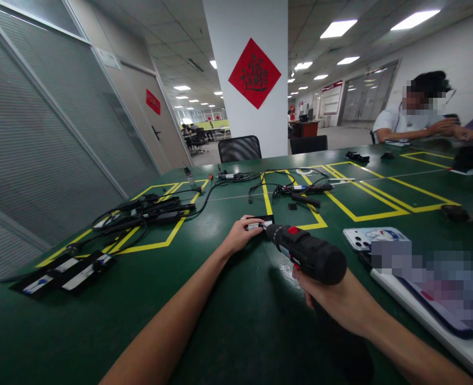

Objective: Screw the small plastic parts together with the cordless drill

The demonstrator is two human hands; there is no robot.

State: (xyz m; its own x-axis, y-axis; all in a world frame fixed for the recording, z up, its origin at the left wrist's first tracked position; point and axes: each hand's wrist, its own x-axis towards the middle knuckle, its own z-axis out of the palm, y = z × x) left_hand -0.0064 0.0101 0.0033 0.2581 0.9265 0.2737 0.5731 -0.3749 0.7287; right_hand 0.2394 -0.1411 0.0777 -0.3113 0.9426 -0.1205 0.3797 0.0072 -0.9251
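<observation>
My right hand is wrapped round the grip of a black cordless drill with a red switch on top. The drill's chuck points forward and left, and its bit reaches a small black-and-silver part on the green table. From the left, my left hand presses its fingers onto that part and holds it against the tabletop. The fingertips partly cover the part, so its exact kind does not show. Whether the bit touches a screw is too small to make out.
Black cables and adapters lie bundled at left, near two black-and-white strips. More cables and a black-handled tool lie ahead among yellow tape outlines. A phone is at right. Another person sits across the table.
</observation>
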